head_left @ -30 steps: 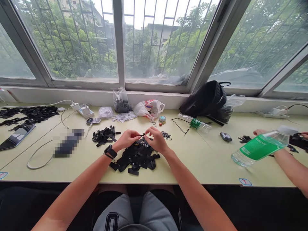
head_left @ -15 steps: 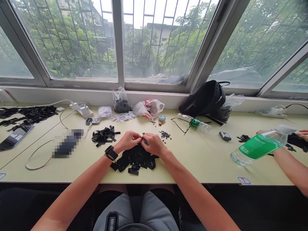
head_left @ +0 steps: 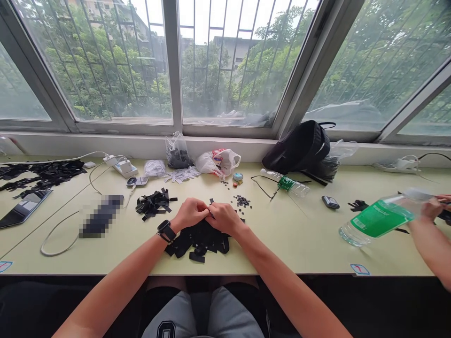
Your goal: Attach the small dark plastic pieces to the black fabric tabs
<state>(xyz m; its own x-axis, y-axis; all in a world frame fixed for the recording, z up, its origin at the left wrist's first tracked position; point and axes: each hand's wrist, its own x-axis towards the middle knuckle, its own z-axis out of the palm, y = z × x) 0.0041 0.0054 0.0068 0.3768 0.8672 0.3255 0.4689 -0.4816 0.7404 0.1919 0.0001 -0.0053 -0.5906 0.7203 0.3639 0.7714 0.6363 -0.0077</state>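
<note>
My left hand [head_left: 191, 212] and my right hand [head_left: 225, 218] meet over a pile of black fabric strips [head_left: 200, 240]. Both are closed, fingertips pinched together around a black fabric strip [head_left: 211, 201], whose end pokes out above the right fingers. Most of that strip is hidden by my fingers, and I cannot make out whether anything smaller is pinched with it. Beyond my right hand lie several small dark snap-like discs [head_left: 243, 201]. To the left of my left hand is a smaller heap of black strips [head_left: 155, 203].
Along the back stand a clear bag of dark pieces [head_left: 178, 152], a white plastic bag [head_left: 211, 163] and a black bag [head_left: 292, 149]. Glasses [head_left: 262, 190] lie near a small bottle [head_left: 294, 186]. At right, a large bottle [head_left: 380, 218] leans before another person's arm [head_left: 428, 244].
My hands stay pinched together over the pile, with only slight finger movement. The view has shifted a little. The other person's hand at right has moved away to the right.
</note>
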